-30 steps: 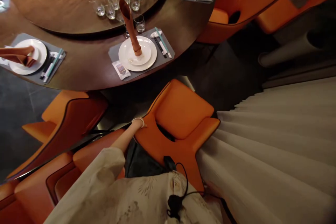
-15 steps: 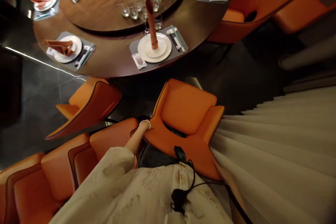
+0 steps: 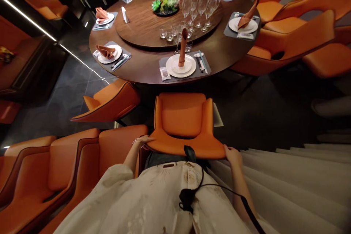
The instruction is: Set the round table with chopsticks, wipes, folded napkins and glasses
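Note:
An orange chair [image 3: 182, 115] stands directly before me, its back toward my body and its seat toward the round table. My left hand [image 3: 143, 140], with a bracelet at the wrist, grips the left end of the curved backrest. On the opposite end, my right hand [image 3: 233, 154] is closed round the backrest edge. The fingertips of both hands are partly hidden behind the chair. Beyond the seat, a place setting with a white plate [image 3: 170, 66] and an upright rolled orange napkin [image 3: 183, 49] lies near the table edge.
The round wooden table [image 3: 145, 75] carries a turntable [image 3: 137, 34] with several glasses and a plant centrepiece [image 3: 166, 2]. Another orange chair [image 3: 109, 100] stands left of mine. Orange armchairs [image 3: 117, 150] line my left side. A pale curtain [image 3: 287, 186] hangs to my right.
The chair has turned to face the table squarely and sits more upright in view. My right hand now shows on its right end. My view has tilted up, showing more of the table.

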`<act>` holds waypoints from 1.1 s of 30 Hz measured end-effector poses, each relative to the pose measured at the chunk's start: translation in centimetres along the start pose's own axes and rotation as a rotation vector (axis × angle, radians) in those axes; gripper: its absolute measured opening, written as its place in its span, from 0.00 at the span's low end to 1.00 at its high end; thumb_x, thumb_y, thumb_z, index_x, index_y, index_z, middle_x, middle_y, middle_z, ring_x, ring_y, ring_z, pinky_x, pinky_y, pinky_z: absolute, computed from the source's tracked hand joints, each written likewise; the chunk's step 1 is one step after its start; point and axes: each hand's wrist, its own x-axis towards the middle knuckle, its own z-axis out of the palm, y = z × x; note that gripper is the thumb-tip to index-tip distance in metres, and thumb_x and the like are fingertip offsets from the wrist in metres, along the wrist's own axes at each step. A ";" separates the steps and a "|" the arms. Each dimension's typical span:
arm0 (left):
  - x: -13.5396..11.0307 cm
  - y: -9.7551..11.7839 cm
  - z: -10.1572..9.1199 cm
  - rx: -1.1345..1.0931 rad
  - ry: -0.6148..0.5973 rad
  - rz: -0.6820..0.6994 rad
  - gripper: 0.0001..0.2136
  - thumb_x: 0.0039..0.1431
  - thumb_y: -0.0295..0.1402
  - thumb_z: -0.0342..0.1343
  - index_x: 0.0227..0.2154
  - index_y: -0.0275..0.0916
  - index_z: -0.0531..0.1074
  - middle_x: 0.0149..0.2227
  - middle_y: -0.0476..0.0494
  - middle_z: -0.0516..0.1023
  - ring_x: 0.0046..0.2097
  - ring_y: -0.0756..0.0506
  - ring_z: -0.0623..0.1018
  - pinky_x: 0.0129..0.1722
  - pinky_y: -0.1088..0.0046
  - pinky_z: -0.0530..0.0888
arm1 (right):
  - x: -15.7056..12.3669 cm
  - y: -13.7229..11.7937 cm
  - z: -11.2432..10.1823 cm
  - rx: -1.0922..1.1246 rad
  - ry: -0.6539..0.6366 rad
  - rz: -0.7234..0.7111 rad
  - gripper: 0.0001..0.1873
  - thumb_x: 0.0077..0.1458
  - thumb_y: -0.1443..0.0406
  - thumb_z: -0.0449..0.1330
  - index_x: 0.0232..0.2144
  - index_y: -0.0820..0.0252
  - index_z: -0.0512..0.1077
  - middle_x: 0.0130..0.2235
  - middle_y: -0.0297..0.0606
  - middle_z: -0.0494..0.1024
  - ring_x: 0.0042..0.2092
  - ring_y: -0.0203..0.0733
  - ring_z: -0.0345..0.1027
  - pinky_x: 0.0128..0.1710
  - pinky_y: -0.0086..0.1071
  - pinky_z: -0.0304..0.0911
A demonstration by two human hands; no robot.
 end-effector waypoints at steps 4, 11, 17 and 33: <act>-1.1 1.5 2.2 -0.422 0.074 -0.090 0.35 0.55 0.44 0.61 0.63 0.38 0.56 0.56 0.32 0.72 0.36 0.45 0.81 0.29 0.72 0.80 | 3.7 -2.3 -3.7 0.019 -0.008 -0.008 0.28 0.62 0.54 0.46 0.52 0.64 0.75 0.50 0.55 0.77 0.53 0.59 0.70 0.49 0.40 0.66; -0.1 7.7 6.0 -0.594 0.151 -0.100 0.35 0.50 0.37 0.67 0.61 0.39 0.62 0.54 0.36 0.74 0.35 0.46 0.81 0.32 0.70 0.81 | 11.2 -2.4 -9.9 -0.116 -0.022 -0.131 0.29 0.62 0.55 0.45 0.52 0.66 0.75 0.48 0.56 0.78 0.51 0.57 0.72 0.46 0.37 0.67; -0.5 9.3 6.1 -0.663 0.145 -0.123 0.28 0.57 0.34 0.59 0.61 0.40 0.63 0.54 0.38 0.73 0.35 0.48 0.79 0.29 0.74 0.79 | 13.2 -2.7 -11.8 -0.218 -0.091 -0.256 0.28 0.63 0.56 0.44 0.50 0.67 0.76 0.44 0.54 0.80 0.47 0.52 0.75 0.43 0.35 0.67; -1.7 8.9 6.1 -0.640 0.174 -0.122 0.27 0.58 0.41 0.58 0.61 0.43 0.66 0.50 0.41 0.76 0.33 0.49 0.78 0.28 0.76 0.77 | 11.8 -2.6 -10.9 -0.008 -0.095 -0.260 0.29 0.63 0.54 0.47 0.55 0.69 0.70 0.48 0.60 0.77 0.53 0.56 0.71 0.50 0.40 0.64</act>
